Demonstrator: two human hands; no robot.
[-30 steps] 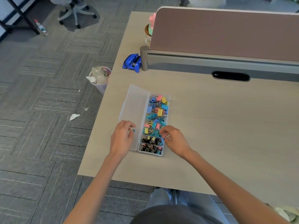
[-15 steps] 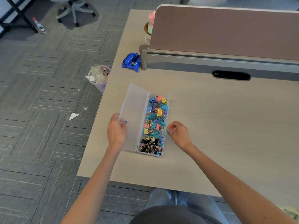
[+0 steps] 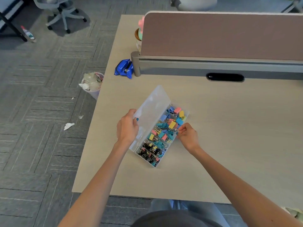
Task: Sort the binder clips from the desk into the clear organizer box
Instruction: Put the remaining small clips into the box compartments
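The clear plastic organizer box (image 3: 145,159) lay askew on the pale wooden worktop (image 3: 229,131), nearer its left edge than its right, its compartments heaped with pink, yellow, blue and black binder clips (image 3: 165,128). My left hand (image 3: 127,128) gripped the free edge of its translucent open lid (image 3: 151,108), fingers curled round it. My right hand (image 3: 186,136) pinched the box's right rim beside the middle compartment.

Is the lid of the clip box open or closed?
Open. The lid tilts away from the box, gripped by the left hand, and the clips lie uncovered.
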